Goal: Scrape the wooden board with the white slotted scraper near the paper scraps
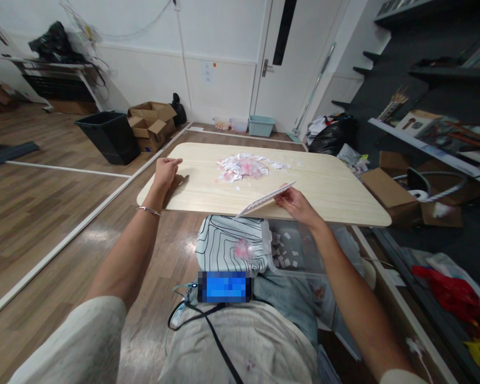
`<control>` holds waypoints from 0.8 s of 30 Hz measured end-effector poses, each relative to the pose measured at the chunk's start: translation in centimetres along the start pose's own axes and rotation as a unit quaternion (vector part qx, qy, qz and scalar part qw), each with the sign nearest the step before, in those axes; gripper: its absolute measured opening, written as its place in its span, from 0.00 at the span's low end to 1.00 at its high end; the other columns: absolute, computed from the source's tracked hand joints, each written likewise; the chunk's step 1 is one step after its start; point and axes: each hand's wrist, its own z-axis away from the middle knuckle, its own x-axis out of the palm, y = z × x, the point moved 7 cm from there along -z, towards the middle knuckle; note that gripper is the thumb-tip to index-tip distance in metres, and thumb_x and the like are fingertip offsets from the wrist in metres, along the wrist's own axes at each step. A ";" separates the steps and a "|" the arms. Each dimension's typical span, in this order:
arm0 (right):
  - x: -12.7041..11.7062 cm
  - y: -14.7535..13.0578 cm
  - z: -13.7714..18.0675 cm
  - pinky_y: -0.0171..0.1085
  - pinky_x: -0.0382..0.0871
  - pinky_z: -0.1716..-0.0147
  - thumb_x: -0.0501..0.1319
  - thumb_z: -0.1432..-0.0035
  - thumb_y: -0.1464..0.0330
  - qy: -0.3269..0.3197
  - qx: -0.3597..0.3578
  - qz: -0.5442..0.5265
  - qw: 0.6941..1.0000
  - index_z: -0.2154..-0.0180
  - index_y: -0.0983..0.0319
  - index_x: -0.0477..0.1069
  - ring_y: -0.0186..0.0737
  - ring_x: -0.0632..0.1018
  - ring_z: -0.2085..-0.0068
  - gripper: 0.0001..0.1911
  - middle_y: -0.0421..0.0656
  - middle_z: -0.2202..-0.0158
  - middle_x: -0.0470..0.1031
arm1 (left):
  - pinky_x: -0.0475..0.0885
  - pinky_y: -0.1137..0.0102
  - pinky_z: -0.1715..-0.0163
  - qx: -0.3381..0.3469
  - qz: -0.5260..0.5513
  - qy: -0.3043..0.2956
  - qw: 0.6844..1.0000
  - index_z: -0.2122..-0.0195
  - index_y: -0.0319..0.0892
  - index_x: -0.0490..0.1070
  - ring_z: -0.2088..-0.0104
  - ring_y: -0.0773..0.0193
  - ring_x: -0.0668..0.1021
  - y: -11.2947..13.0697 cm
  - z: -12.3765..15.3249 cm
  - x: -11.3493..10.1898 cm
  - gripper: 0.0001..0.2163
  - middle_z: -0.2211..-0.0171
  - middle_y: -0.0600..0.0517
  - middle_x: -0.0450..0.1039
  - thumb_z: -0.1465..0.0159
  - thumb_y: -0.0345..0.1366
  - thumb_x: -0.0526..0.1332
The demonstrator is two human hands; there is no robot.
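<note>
My left hand (166, 172) rests on the left part of the light wooden table (336, 186), its fingers curled down on the top with nothing visible in them. Near the table's front edge my right hand (295, 204) pinches a flat white card (264, 200), which it holds tilted, almost edge-on to me. A heap of small white and pink paper scraps (244, 166) lies in the middle of the table, beyond both hands. Below the front edge, a clear plastic bin (304, 250) holds more scraps beside a patterned cloth (228, 242) on my lap.
A black bin (110, 136) and open cardboard boxes (152, 124) stand on the wooden floor at the left back. Boxes, a black bag (336, 133) and dark shelves (432, 122) crowd the right side. A white door (292, 58) is behind the table.
</note>
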 end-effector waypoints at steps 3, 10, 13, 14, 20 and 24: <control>-0.8 0.1 0.0 0.48 0.86 0.55 0.78 0.47 0.27 0.051 0.001 0.008 0.999 0.62 0.56 0.75 0.48 0.82 0.61 0.41 0.45 0.65 0.81 | 0.48 0.71 0.79 0.003 0.001 -0.002 1.000 0.74 0.50 0.54 0.79 0.70 0.53 0.1 0.1 0.0 0.21 0.82 0.59 0.52 0.44 0.42 0.70; -2.8 1.9 -0.2 0.45 0.87 0.63 0.77 0.49 0.27 0.228 0.017 -0.016 0.973 0.59 0.54 0.75 0.42 0.80 0.66 0.41 0.42 0.64 0.81 | 0.48 0.72 0.79 0.012 -0.007 -0.017 1.000 0.75 0.50 0.53 0.79 0.69 0.53 0.2 0.3 0.1 0.22 0.82 0.59 0.51 0.42 0.45 0.71; -2.9 2.5 -0.2 0.45 0.88 0.65 0.79 0.50 0.29 0.250 0.026 -0.033 0.967 0.59 0.54 0.76 0.42 0.81 0.66 0.39 0.43 0.62 0.84 | 0.49 0.71 0.79 0.017 -0.007 -0.025 1.000 0.77 0.50 0.54 0.79 0.69 0.53 0.1 0.2 0.1 0.23 0.82 0.59 0.50 0.42 0.46 0.71; -2.8 2.5 -0.2 0.45 0.88 0.65 0.80 0.52 0.30 0.248 0.026 -0.033 0.968 0.60 0.54 0.76 0.43 0.82 0.65 0.39 0.43 0.62 0.85 | 0.49 0.71 0.79 0.017 -0.007 -0.027 0.999 0.78 0.50 0.54 0.79 0.69 0.53 0.1 0.2 0.1 0.23 0.83 0.59 0.51 0.42 0.46 0.71; -2.2 1.5 0.2 0.42 0.82 0.68 0.81 0.50 0.33 0.212 0.019 -0.009 0.977 0.62 0.56 0.79 0.45 0.83 0.66 0.36 0.46 0.65 0.86 | 0.49 0.70 0.79 0.014 -0.012 -0.031 0.999 0.81 0.50 0.55 0.80 0.70 0.54 0.0 0.0 0.1 0.23 0.83 0.58 0.52 0.42 0.45 0.71; -1.9 0.9 0.3 0.40 0.79 0.68 0.82 0.52 0.32 0.199 0.018 -0.032 0.979 0.60 0.57 0.81 0.44 0.82 0.67 0.39 0.45 0.66 0.86 | 0.50 0.70 0.79 0.003 -0.013 -0.033 0.999 0.82 0.50 0.56 0.81 0.70 0.55 -0.1 0.0 0.1 0.23 0.83 0.58 0.52 0.41 0.46 0.70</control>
